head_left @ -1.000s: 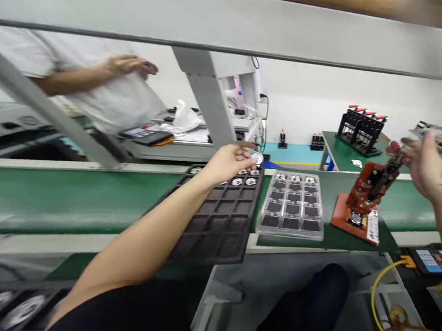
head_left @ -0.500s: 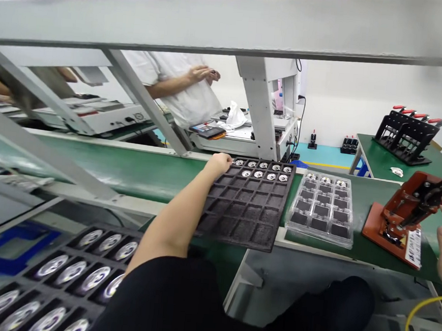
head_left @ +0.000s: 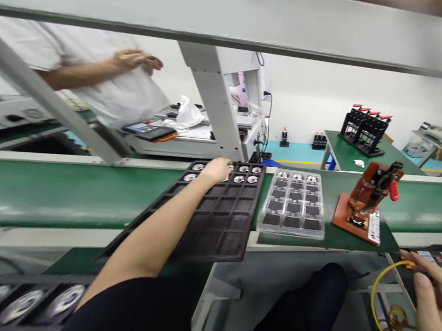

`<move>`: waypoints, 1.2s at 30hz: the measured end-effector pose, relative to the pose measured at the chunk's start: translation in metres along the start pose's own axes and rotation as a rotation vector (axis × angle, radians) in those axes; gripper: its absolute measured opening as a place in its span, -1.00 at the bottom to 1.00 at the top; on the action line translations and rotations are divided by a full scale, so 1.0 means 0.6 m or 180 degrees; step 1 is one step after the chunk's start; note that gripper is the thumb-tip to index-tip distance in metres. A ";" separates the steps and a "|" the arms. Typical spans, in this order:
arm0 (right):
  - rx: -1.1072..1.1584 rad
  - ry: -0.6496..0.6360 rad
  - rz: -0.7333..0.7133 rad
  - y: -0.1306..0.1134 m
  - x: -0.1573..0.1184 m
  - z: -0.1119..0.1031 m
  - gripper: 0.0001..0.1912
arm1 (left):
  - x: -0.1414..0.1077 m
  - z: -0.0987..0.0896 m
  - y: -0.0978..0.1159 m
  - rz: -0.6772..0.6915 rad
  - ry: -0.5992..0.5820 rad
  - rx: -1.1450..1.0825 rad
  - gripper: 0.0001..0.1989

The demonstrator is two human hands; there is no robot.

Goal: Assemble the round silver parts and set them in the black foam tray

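Observation:
My left hand (head_left: 217,170) reaches over the far end of a black compartment tray (head_left: 204,230). Its fingers are closed together at the second row; what they hold, if anything, is hidden. Shiny round silver parts (head_left: 239,179) sit in the two far rows, some covered by the hand. My right hand (head_left: 434,304) is low at the right edge, thumb and fingers apart. Its fingertips are beside the orange end of a coiled yellow hose (head_left: 375,290); I cannot tell whether they touch it. A red toggle-clamp fixture (head_left: 365,202) stands beyond that hand.
A clear plastic tray (head_left: 293,207) lies between black tray and fixture, round parts in its far row. Another black tray (head_left: 17,277) with round parts is lower left. A grey beam (head_left: 232,21) crosses overhead. Across the green belt (head_left: 69,189), a co-worker's hands (head_left: 137,61) hold something small.
The view has swung right. My left hand has shifted right across the black tray's rows. My right hand has left the fixture's lever and dropped near the yellow hose.

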State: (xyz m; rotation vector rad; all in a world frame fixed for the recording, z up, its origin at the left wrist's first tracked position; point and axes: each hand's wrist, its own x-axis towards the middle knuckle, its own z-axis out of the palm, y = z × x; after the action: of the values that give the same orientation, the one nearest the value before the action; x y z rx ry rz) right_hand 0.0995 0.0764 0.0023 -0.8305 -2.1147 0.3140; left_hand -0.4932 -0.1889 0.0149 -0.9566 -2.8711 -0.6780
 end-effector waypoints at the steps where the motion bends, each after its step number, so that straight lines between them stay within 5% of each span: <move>1: 0.0098 -0.0116 0.0112 -0.011 -0.004 -0.005 -0.66 | 0.016 0.027 0.041 0.0225 -0.0100 -0.0031 -0.79; 5: 0.0425 -0.0342 0.0108 -0.041 -0.014 -0.012 -0.69 | 0.063 0.143 0.220 0.1145 -0.0445 -0.0212 -0.82; 9: 0.0411 -0.0389 0.0038 -0.043 -0.043 -0.027 -0.73 | 0.093 0.220 0.354 0.1404 -0.0726 -0.0233 -0.72; 13: 0.0287 -0.0267 0.0180 -0.030 -0.083 -0.059 -0.74 | 0.109 0.238 0.411 0.1242 -0.1026 -0.0222 -0.61; 18: 0.0275 -0.0351 0.0245 -0.005 -0.122 -0.087 -0.75 | 0.089 0.207 0.432 0.1202 -0.1050 -0.0319 -0.70; 21: 0.0374 -0.0374 0.0431 0.004 -0.128 -0.085 -0.73 | 0.036 0.177 0.456 0.1464 -0.0834 -0.0542 -0.88; 25: 0.0701 -0.0373 0.0732 -0.014 -0.103 -0.071 -0.69 | -0.091 0.144 0.512 0.2283 -0.0836 -0.1042 -0.96; 30: 0.1603 -0.0228 0.0795 -0.060 -0.047 -0.058 -0.61 | -0.252 0.128 0.590 0.4890 -0.0206 -0.2202 -0.85; 33: 0.1920 -0.0221 0.0718 -0.070 -0.031 -0.066 -0.44 | -0.300 0.130 0.634 0.5530 0.0165 -0.2208 -0.81; 36: 0.1777 -0.0169 0.0697 -0.065 -0.034 -0.087 -0.57 | -0.319 0.136 0.676 0.5766 0.0151 -0.2262 -0.79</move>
State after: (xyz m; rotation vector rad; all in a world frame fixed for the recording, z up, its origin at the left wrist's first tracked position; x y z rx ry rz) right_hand 0.1312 0.0304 0.0418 -0.7162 -1.8397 0.9978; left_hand -0.0951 0.0272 0.0673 -2.6153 -0.6400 -1.1585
